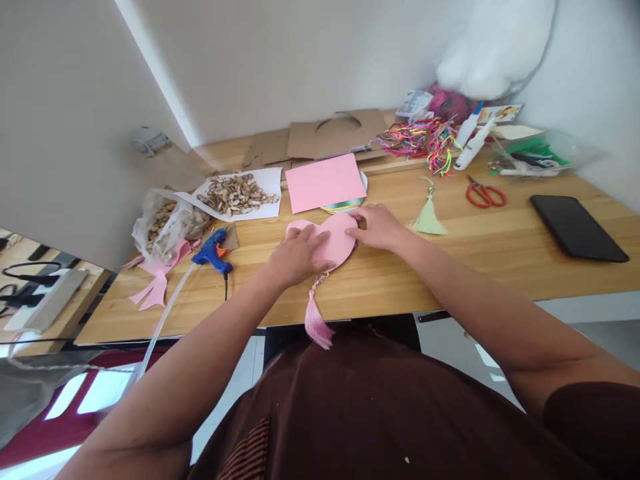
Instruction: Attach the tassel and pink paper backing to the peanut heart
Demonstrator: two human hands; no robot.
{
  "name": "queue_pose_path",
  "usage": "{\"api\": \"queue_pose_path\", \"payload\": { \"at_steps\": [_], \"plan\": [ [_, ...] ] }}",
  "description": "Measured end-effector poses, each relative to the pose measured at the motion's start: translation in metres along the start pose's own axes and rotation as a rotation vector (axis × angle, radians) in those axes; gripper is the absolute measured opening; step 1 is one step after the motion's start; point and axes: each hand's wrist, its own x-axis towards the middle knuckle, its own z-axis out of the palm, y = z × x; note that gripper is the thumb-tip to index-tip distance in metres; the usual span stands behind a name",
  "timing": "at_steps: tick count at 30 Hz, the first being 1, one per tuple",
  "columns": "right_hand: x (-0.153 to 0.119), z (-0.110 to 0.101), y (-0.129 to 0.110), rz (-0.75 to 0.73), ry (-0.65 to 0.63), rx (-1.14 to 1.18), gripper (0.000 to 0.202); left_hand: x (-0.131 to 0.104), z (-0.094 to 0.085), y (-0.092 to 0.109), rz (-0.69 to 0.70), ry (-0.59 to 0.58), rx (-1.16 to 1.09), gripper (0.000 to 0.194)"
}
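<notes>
A pink paper heart [336, 235] lies on the wooden table near its front edge. Fingers spread, my left hand [296, 257] rests flat on the heart's left side. At the heart's upper right edge, my right hand [375, 227] pinches the rim between thumb and fingers. From the heart's bottom tip a pink tassel [317, 321] hangs toward the table's front edge. Just behind the heart is a pink rectangular sheet [326, 183], which partly covers a rounded piece with a green and yellow rim.
To the left are a blue glue gun [213, 252], pink scraps [156, 283] and brown pieces on white paper [270, 190]. On the right lie a green tassel [430, 217], red-handled scissors [486, 195] and a black phone [577, 227]. Cardboard [335, 137], colourful cords [423, 140] and white bottles [473, 145] stand behind.
</notes>
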Motion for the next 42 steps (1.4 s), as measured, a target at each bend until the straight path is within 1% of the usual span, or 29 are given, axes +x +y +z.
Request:
{"api": "queue_pose_path", "payload": {
  "at_steps": [2,4,6,9,12,14,16,21,23,25,26,27,28,29,31,33,35,37,39,42],
  "plan": [
    [-0.007,0.002,-0.005,0.049,-0.009,0.034,0.019,-0.002,-0.004,-0.010,0.060,-0.038,-0.043,0.075],
    [-0.015,0.005,-0.009,0.108,-0.005,0.066,0.023,-0.005,-0.007,-0.020,0.112,-0.062,-0.078,0.074],
    [-0.022,0.009,-0.012,0.160,0.004,0.091,0.029,-0.006,-0.005,-0.024,0.146,-0.050,-0.091,0.067],
    [-0.028,0.012,-0.013,0.197,0.017,0.122,0.032,-0.004,0.002,-0.019,0.145,0.044,-0.086,0.055],
    [-0.027,0.013,-0.011,0.199,0.033,0.152,0.030,-0.002,0.012,-0.007,0.090,0.146,-0.041,0.054],
    [-0.027,0.015,-0.008,0.194,0.050,0.166,0.029,-0.002,0.016,0.000,0.070,0.161,0.012,0.057],
    [-0.027,0.017,-0.006,0.188,0.068,0.173,0.029,-0.004,0.018,0.003,0.050,0.143,0.058,0.059],
    [-0.030,0.017,-0.005,0.150,0.118,0.155,0.031,-0.006,0.018,0.005,-0.009,0.084,0.098,0.061],
    [-0.033,0.014,-0.008,0.106,0.190,0.112,0.032,-0.005,0.018,0.004,-0.002,0.060,0.099,0.062],
    [-0.037,0.013,-0.018,-0.026,0.268,0.059,0.038,-0.004,0.019,0.004,0.007,0.051,0.096,0.063],
    [-0.040,0.015,-0.025,-0.120,0.279,0.036,0.042,-0.003,0.020,0.003,0.012,0.051,0.095,0.064],
    [-0.043,0.018,-0.033,-0.221,0.259,0.017,0.046,-0.003,0.022,0.001,0.020,0.051,0.095,0.064],
    [-0.045,0.023,-0.043,-0.306,0.202,0.004,0.049,-0.002,0.023,0.000,0.033,0.050,0.097,0.064],
    [-0.048,0.030,-0.052,-0.358,0.121,-0.009,0.054,-0.002,0.025,-0.002,0.051,0.049,0.101,0.065],
    [-0.052,0.045,-0.066,-0.391,-0.007,-0.023,0.073,-0.002,0.030,-0.006,0.098,0.057,0.109,0.066],
    [-0.054,0.056,-0.071,-0.355,-0.050,-0.020,0.091,-0.002,0.033,-0.008,0.106,0.083,0.108,0.067],
    [-0.052,0.059,-0.064,-0.306,-0.068,-0.013,0.099,-0.002,0.036,-0.008,0.068,0.099,0.093,0.066],
    [-0.050,0.056,-0.051,-0.254,-0.071,-0.016,0.098,-0.001,0.037,-0.007,0.030,0.099,0.075,0.065],
    [-0.048,0.050,-0.039,-0.201,-0.061,-0.025,0.096,0.000,0.037,-0.004,0.025,0.095,0.063,0.066],
    [-0.047,0.043,-0.032,-0.143,-0.067,-0.034,0.096,0.001,0.036,-0.002,0.018,0.098,0.047,0.069]
  ]
}}
